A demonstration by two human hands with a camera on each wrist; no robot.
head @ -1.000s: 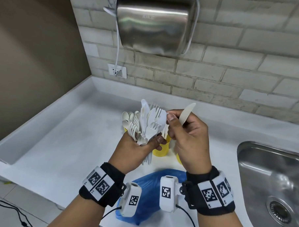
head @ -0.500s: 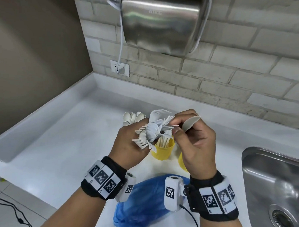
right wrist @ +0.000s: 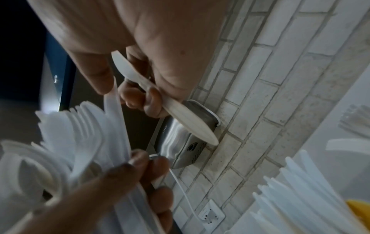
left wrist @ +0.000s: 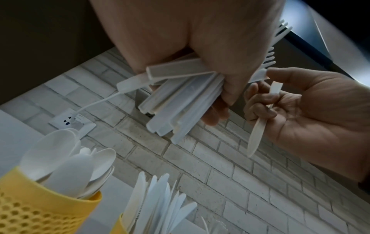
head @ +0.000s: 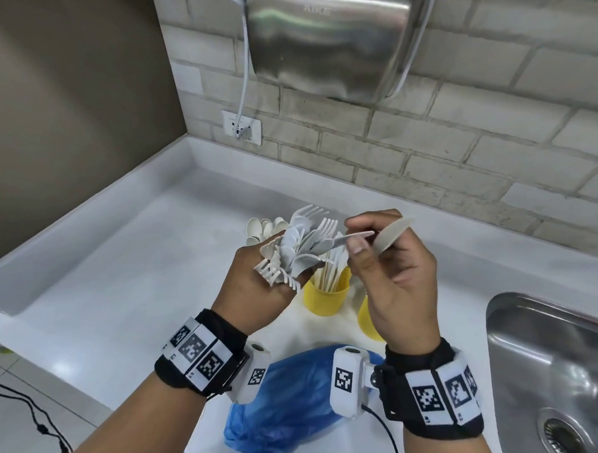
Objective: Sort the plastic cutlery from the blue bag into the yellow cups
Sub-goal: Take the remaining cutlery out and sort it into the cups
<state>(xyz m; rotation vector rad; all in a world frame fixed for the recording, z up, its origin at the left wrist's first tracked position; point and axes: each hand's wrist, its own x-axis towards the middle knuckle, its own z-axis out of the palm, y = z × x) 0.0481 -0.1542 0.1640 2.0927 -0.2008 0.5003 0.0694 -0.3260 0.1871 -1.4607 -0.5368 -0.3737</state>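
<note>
Gripping a fanned bundle of forks [head: 300, 247] by the handles, the left hand [head: 253, 293] holds them up just above the knife cup [head: 325, 297], so their heads spread apart and single pieces can be picked out. The right hand [head: 401, 285], also above that cup and to its right, keeps a spoon [head: 393, 232] tucked under its curled middle fingers while its thumb and forefinger pinch one piece [head: 355, 236] at the bundle's edge. That way the spoon is parked out of the way while another piece is drawn free. Whether that pinched piece is a knife or a fork handle is hard to tell; it looks flat and narrow.

Behind and left of the knife cup stands the spoon cup [left wrist: 40, 210], bowls up. A third yellow cup [head: 369, 318] sits just right of the knife cup, largely hidden by the right hand. The blue bag [head: 283, 407] lies crumpled nearer the person, in front of the knife cup.
</note>
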